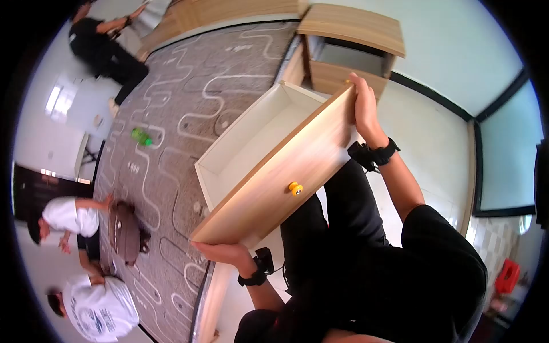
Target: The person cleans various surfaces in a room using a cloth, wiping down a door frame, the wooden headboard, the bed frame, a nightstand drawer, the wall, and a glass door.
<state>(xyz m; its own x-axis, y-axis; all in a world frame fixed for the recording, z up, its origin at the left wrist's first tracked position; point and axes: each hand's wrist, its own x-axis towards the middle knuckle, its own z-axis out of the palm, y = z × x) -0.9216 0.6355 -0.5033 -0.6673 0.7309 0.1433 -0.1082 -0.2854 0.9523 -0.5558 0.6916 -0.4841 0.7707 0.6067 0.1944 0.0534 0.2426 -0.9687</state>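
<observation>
I hold a drawer with a light wood front and a white box behind it, tilted across the view above my legs. A small yellow knob sits on its front. My left hand grips the lower left end of the front panel, palm against its edge. At the upper right end, my right hand is pressed along the other edge of the panel. Beyond it stands a wooden nightstand with an open slot at the top and a drawer front below, partly hidden behind the held drawer.
A patterned grey-brown carpet covers the floor at left, with a green bottle lying on it. Two people in white shirts are beside a brown bag. Another person in black is at the top left. A red object shows at far right.
</observation>
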